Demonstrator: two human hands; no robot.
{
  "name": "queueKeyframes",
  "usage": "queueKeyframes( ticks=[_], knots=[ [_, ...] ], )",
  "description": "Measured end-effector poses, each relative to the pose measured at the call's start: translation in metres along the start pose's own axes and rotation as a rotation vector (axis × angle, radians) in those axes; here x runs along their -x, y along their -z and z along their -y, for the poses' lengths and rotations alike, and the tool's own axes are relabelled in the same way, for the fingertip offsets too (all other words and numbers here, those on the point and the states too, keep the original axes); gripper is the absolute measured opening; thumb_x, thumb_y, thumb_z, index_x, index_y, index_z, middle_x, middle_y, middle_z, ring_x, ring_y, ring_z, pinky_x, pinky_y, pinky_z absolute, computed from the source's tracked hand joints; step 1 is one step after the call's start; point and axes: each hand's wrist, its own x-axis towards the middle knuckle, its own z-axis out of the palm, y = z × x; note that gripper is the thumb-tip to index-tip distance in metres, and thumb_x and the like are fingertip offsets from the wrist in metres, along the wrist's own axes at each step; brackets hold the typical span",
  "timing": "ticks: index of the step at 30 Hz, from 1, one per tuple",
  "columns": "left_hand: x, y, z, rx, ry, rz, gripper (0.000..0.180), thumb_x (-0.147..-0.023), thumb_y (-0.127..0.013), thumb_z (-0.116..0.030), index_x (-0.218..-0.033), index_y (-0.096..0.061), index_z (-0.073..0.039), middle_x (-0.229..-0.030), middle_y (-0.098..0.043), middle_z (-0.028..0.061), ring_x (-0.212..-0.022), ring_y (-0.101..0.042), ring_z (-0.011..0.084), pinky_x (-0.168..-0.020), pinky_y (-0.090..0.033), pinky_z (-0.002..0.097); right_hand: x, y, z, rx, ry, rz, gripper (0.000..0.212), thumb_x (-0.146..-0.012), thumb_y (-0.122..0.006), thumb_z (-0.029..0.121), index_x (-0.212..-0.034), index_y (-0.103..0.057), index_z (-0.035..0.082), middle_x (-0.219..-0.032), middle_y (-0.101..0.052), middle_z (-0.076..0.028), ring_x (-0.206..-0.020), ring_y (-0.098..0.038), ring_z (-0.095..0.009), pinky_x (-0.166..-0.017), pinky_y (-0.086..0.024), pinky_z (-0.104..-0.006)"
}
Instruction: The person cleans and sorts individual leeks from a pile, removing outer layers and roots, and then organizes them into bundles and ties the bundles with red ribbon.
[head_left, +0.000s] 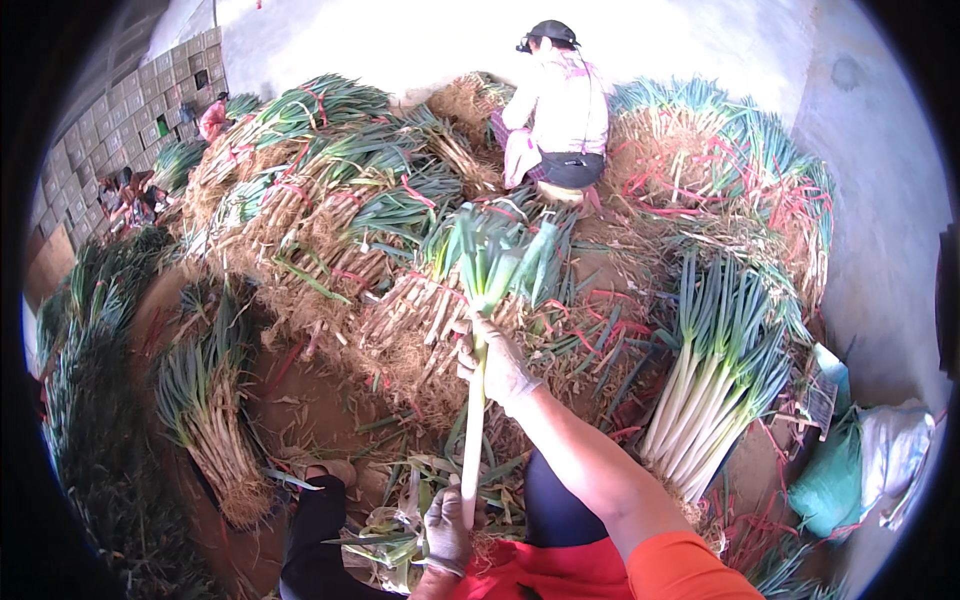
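A long green onion (474,440) stands nearly upright in front of me, white stalk down and green leaves up. My right hand (502,368), in a pale glove, is closed round it just below the leaves. Lower down, my left hand (447,530), also gloved, grips the stalk near its root end. Peeled outer leaves (395,530) lie about my left hand, between my legs. To the right of my right arm lies a fan of clean white-stalked green onions (700,400).
Heaps of rooty green onions tied with red bands (310,190) fill the ground ahead. A loose bundle (212,420) lies at left. A co-worker (560,110) sits with their back to me. Green and white sacks (835,475) stand at right.
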Motion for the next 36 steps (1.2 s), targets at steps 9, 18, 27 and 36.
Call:
queueKeyframes(
  ticks=[9, 18, 27, 36],
  knots=[
    [-0.018, 0.056, 0.056, -0.359, 0.002, -0.014, 0.022, -0.095, -0.052, -0.015, -0.101, -0.066, 0.001, -0.086, -0.069, 0.0099, -0.069, -0.065, 0.0180, -0.067, -0.053, 0.0290, 0.006, -0.014, 0.002, -0.001, 0.042, 0.066, 0.037, -0.096, -0.053, 0.043, -0.099, -0.060, 0.007, -0.064, -0.050, 0.003, -0.047, -0.042, -0.008, -0.043, -0.034, -0.0239],
    [-0.023, 0.058, -0.009, -0.379, -0.056, 0.033, 0.028, -0.097, -0.053, -0.022, -0.114, -0.060, -0.001, -0.100, -0.065, 0.0080, -0.087, -0.061, 0.0130, -0.079, -0.050, 0.0278, -0.005, 0.010, 0.006, 0.082, 0.067, -0.033, 0.033, -0.097, -0.051, 0.042, -0.099, -0.059, 0.010, -0.066, -0.051, 0.004, -0.046, -0.040, -0.008, -0.044, -0.033, -0.0245],
    [-0.023, 0.030, 0.044, -0.766, -0.442, 0.122, 0.036, -0.092, -0.058, -0.008, -0.126, -0.045, -0.003, -0.094, -0.058, 0.0105, -0.080, -0.056, 0.0223, -0.070, -0.047, 0.0358, 0.000, -0.026, 0.001, 0.047, 0.138, -0.194, 0.009, -0.086, -0.062, 0.018, -0.087, -0.057, 0.012, -0.065, -0.055, 0.001, -0.049, -0.048, -0.009, -0.043, -0.037, -0.0249],
    [-0.033, -0.017, 0.005, -0.446, -0.277, 0.277, 0.025, -0.096, -0.055, -0.026, -0.106, -0.048, -0.004, -0.085, -0.055, 0.0022, -0.073, -0.050, 0.0082, -0.063, -0.045, 0.0253, 0.047, -0.030, 0.001, 0.503, 0.276, -0.055, 0.008, -0.097, -0.045, 0.011, -0.101, -0.041, 0.005, -0.071, -0.047, -0.002, -0.053, -0.047, -0.009, -0.042, -0.041, -0.0261]
  ],
)
